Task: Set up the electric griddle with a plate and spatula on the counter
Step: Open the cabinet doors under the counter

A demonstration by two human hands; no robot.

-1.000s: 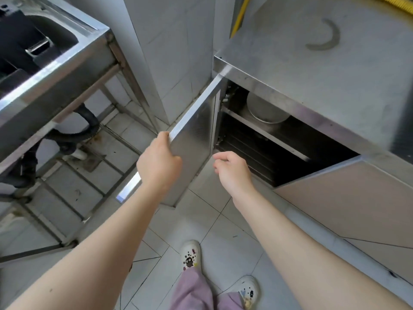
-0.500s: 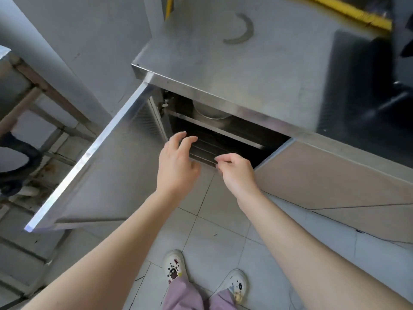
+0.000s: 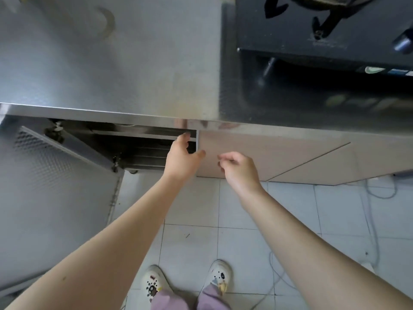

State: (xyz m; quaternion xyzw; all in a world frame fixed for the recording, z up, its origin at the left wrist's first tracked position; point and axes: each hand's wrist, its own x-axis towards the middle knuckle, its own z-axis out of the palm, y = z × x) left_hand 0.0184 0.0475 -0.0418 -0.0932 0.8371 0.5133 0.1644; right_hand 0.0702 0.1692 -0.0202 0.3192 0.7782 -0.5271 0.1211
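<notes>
The task is judged to be at its start. The counter is bare of griddle, plate and spatula; only a stove is seen at its right end. The cabinet door below stands swung open. The left hand is held at the cabinet mouth, fingers spread and empty. The right hand is held in front of the closed panel, fingers loosely curled, nothing gripped. A round rim, possibly a plate, is dimly seen on the upper shelf; it cannot be confirmed. Fetching and placing of all three items remains.
</notes>
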